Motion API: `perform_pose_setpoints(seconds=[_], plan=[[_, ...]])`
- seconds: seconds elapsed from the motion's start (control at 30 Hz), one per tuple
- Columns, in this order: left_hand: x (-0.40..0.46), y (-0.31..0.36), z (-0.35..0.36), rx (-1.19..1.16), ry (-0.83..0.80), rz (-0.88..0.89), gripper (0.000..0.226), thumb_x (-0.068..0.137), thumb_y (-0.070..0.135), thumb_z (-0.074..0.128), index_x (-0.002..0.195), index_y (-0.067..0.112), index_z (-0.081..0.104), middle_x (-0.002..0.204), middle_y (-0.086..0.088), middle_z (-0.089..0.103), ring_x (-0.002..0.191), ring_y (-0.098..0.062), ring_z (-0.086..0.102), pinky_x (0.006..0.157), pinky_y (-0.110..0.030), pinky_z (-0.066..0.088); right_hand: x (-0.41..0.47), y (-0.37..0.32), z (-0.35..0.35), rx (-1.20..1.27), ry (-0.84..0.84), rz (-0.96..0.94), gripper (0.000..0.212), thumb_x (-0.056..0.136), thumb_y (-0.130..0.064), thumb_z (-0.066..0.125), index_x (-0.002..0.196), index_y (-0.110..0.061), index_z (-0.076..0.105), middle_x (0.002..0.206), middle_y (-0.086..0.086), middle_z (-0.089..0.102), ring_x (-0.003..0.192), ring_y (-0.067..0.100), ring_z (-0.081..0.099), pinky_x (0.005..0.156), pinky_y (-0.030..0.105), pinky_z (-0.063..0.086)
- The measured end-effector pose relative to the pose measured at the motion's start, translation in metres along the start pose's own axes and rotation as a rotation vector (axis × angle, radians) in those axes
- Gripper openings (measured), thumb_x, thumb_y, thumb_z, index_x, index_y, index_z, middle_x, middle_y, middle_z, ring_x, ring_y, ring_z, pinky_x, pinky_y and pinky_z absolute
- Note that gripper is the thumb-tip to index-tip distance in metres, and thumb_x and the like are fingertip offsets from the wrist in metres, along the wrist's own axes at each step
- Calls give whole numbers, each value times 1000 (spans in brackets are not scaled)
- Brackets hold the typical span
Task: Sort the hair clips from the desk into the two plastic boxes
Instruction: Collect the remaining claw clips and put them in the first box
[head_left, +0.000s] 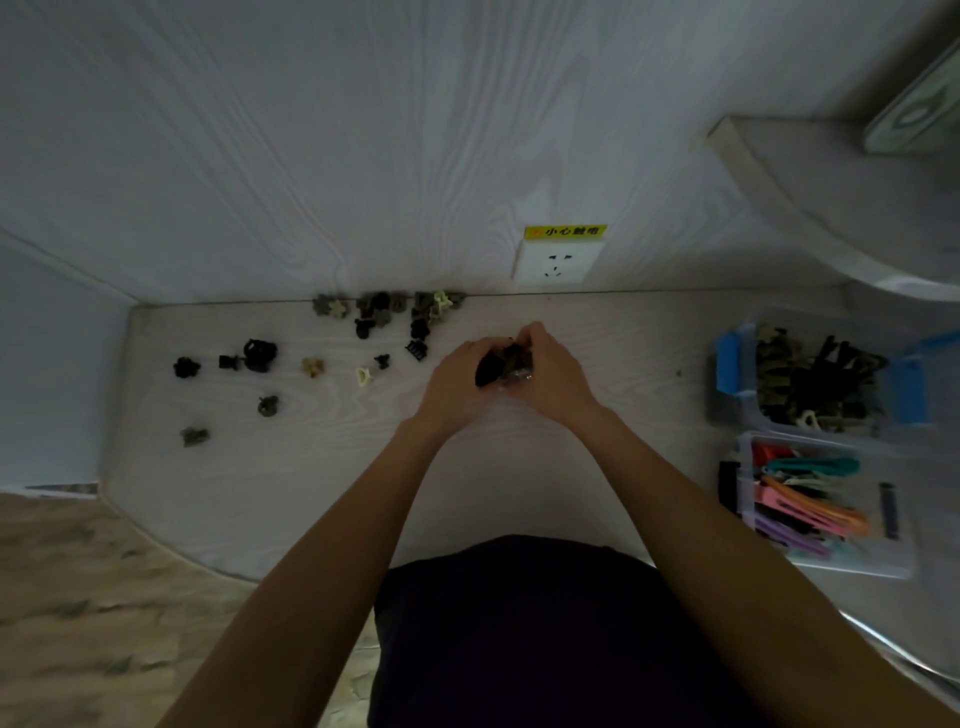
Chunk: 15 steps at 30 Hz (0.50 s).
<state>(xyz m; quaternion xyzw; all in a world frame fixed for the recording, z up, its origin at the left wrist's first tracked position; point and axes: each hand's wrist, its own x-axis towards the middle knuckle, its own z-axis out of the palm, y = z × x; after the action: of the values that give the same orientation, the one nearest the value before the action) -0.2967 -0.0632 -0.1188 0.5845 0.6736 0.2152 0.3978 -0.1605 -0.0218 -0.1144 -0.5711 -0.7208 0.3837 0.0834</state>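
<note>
Left hand (457, 382) and right hand (553, 376) cupped together mid-desk (597, 483), fingers clasped round a bunch of dark clips (501, 364), loose claw clips (387, 309) along the desk's far edge, two plastic boxes (826, 564) at its right edge, both holding clips

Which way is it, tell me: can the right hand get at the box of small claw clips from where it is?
Probably yes. The right hand is cupped with the left hand around dark clips, and only bare desk lies between it and the open box. Both hands are full, though.

Bare forearms, no sleeves or jewellery — a dark garment (519, 623) covers the torso.
</note>
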Motion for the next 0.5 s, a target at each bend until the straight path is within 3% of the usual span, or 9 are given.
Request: perform_pose_setpoints(seconds=[0.2,0.33,0.4,0.5], plan=[[-16,6,-3,-154,32,52,40,82,10,65,120,17,58,120,-5,61,109,-16,56,92,-16,39,-28,0,-19,254,17,-12,50,73,-21,77,111,-9,47,109,2,55,93,17,56,81,30,47],[-31,34,4,-251,47,135,36,84,9,64,118,19,59,115,2,63,104,-7,56,86,-1,39,-65,10,-41,396,114,-25,36,78,-20,72,104,-21,46,106,-3,57,89,16,60,80,33,53],[-32,55,9,-285,27,180,35,84,10,64,118,19,59,112,6,62,103,-5,56,88,-5,40,-80,15,-56,437,189,-8,36,78,-18,72,101,-25,46,100,-7,58,87,14,60,78,29,54],[-31,97,29,-305,-45,260,35,86,12,64,120,16,58,109,5,58,98,-13,60,90,-24,50,-104,34,-88,464,318,10,34,79,-16,72,101,-21,47,94,-7,58,85,11,60,75,18,52]])
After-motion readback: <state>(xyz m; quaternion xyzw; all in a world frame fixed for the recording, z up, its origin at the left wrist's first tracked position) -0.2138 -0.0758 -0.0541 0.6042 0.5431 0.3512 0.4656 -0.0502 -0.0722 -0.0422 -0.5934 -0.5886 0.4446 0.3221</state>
